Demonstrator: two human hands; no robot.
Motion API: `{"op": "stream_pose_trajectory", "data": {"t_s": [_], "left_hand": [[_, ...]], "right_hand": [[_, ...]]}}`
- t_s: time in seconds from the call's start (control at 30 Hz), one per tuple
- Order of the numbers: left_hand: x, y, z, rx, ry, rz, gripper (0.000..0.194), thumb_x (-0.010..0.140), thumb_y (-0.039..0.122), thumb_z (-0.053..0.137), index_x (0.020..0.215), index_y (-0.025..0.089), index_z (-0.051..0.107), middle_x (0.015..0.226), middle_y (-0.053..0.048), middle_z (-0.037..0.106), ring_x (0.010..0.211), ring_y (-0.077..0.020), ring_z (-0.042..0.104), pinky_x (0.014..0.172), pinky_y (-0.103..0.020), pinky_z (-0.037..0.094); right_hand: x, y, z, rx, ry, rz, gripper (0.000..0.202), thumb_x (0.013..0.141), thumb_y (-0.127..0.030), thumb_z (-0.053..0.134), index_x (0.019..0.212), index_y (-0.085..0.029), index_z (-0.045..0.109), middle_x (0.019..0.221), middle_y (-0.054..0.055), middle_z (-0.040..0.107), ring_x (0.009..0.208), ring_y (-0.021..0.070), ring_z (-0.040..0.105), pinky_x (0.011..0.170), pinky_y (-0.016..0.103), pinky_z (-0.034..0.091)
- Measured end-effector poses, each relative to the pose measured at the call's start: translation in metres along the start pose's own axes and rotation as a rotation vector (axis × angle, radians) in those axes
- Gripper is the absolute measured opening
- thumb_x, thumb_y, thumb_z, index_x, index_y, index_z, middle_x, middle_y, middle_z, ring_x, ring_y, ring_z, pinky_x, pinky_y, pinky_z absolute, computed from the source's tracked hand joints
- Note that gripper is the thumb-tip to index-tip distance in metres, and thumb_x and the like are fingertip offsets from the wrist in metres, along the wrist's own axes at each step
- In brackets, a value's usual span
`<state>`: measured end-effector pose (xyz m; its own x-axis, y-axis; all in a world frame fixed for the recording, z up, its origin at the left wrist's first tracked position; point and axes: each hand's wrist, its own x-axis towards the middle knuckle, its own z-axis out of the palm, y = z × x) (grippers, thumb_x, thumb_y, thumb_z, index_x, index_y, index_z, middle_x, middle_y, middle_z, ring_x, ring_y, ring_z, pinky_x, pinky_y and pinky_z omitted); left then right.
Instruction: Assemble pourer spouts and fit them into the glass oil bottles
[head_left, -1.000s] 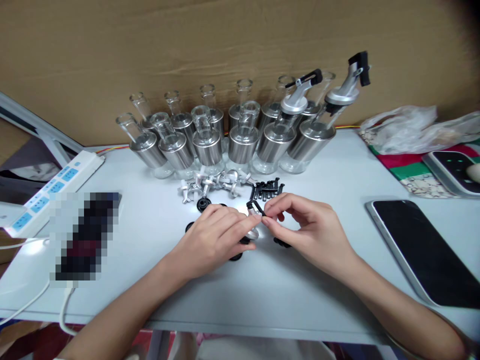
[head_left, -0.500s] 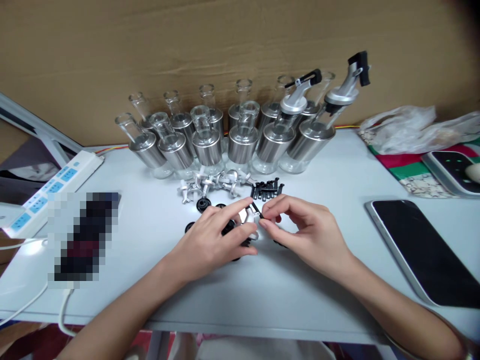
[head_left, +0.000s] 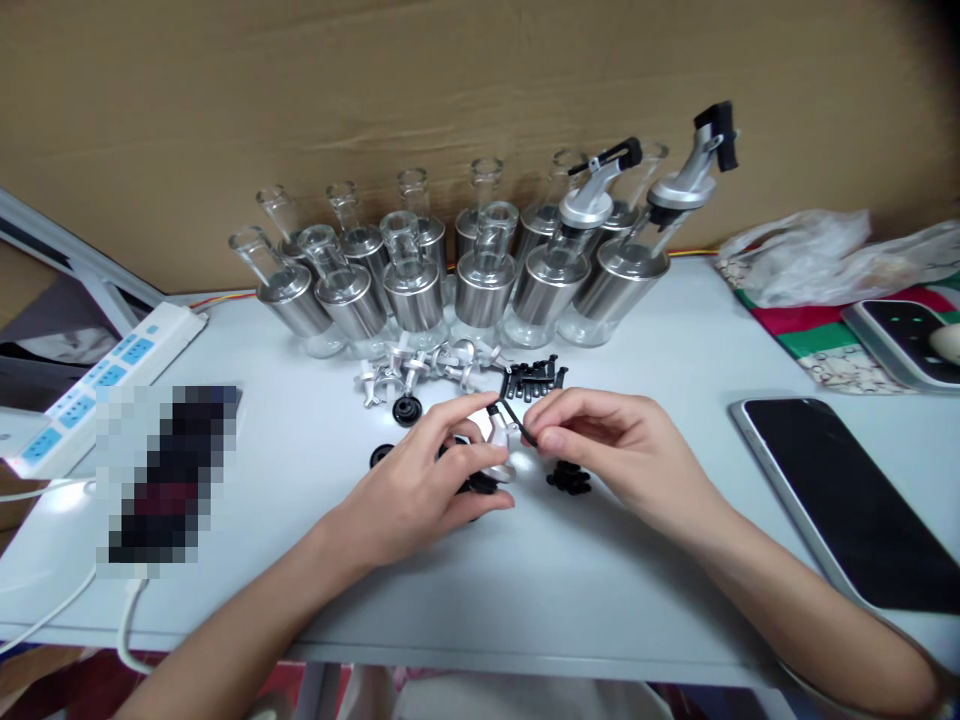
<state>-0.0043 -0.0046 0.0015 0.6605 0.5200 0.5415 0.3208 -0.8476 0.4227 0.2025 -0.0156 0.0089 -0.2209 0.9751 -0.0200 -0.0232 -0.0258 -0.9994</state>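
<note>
My left hand (head_left: 420,475) is closed around a silver bottle pourer (head_left: 500,432), its spout tilted up between my fingers. My right hand (head_left: 622,450) pinches the near end of a slim black lever (head_left: 516,415). The lever's other end lies at the pourer's spout tip by my left index finger; whether it is attached I cannot tell. Under and beside my left hand are black round stopper pieces (head_left: 407,411), partly hidden. Beyond my hands lie a heap of silver pourer spouts (head_left: 412,370) and a cluster of black levers (head_left: 534,380). Small black parts (head_left: 570,478) sit below my right fingers.
Two rows of glass bottles with steel sleeves (head_left: 416,297) stand at the back; two front-right ones carry pourers (head_left: 589,205). A power strip (head_left: 109,385) and a pixelated phone (head_left: 176,470) lie left. Another phone (head_left: 847,500), a device (head_left: 904,340) and a plastic bag (head_left: 825,255) are right.
My right fingers have shifted slightly right and down with the lever's near end, so the lever tilts away from the pourer's body. The small black parts below my right hand show more.
</note>
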Motion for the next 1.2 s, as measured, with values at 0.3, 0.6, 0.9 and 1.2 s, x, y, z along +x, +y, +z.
{"op": "stream_pose_trajectory", "data": {"t_s": [0.3, 0.6, 0.9, 1.2], "left_hand": [[-0.001, 0.006, 0.0, -0.08, -0.023, 0.021, 0.012, 0.091, 0.02, 0.053, 0.101, 0.016, 0.047, 0.123, -0.017, 0.048, 0.098, -0.0165, 0.059, 0.081, -0.031, 0.056], [0.0, 0.008, -0.005, -0.097, -0.017, 0.048, 0.008, 0.09, 0.017, 0.05, 0.098, 0.016, 0.049, 0.122, -0.017, 0.053, 0.102, -0.0179, 0.059, 0.083, -0.031, 0.055], [-0.002, 0.006, -0.005, -0.094, -0.023, 0.068, 0.008, 0.09, 0.018, 0.05, 0.098, 0.016, 0.049, 0.123, -0.018, 0.054, 0.099, -0.0182, 0.061, 0.081, -0.031, 0.055], [-0.003, 0.003, -0.001, -0.057, -0.023, 0.087, 0.008, 0.088, 0.015, 0.05, 0.097, 0.015, 0.049, 0.124, -0.019, 0.052, 0.098, -0.0183, 0.059, 0.081, -0.032, 0.055]], "right_hand": [[0.004, 0.007, -0.001, 0.469, -0.386, 0.328, 0.022, 0.08, -0.036, 0.069, 0.085, -0.015, 0.069, 0.07, -0.001, 0.06, 0.062, 0.0077, 0.051, 0.062, 0.02, 0.043], [0.002, 0.01, -0.001, 0.406, -0.403, 0.256, 0.022, 0.082, -0.038, 0.067, 0.089, -0.017, 0.071, 0.075, 0.0, 0.059, 0.07, 0.0106, 0.053, 0.07, 0.024, 0.041], [-0.001, 0.011, -0.002, 0.229, -0.38, 0.123, 0.022, 0.088, -0.035, 0.059, 0.098, -0.018, 0.069, 0.084, 0.002, 0.061, 0.077, 0.0126, 0.055, 0.076, 0.025, 0.044], [-0.001, 0.004, 0.002, 0.069, -0.357, 0.03, 0.025, 0.09, -0.038, 0.054, 0.098, -0.019, 0.068, 0.095, 0.005, 0.067, 0.085, 0.0159, 0.061, 0.084, 0.028, 0.046]]}}
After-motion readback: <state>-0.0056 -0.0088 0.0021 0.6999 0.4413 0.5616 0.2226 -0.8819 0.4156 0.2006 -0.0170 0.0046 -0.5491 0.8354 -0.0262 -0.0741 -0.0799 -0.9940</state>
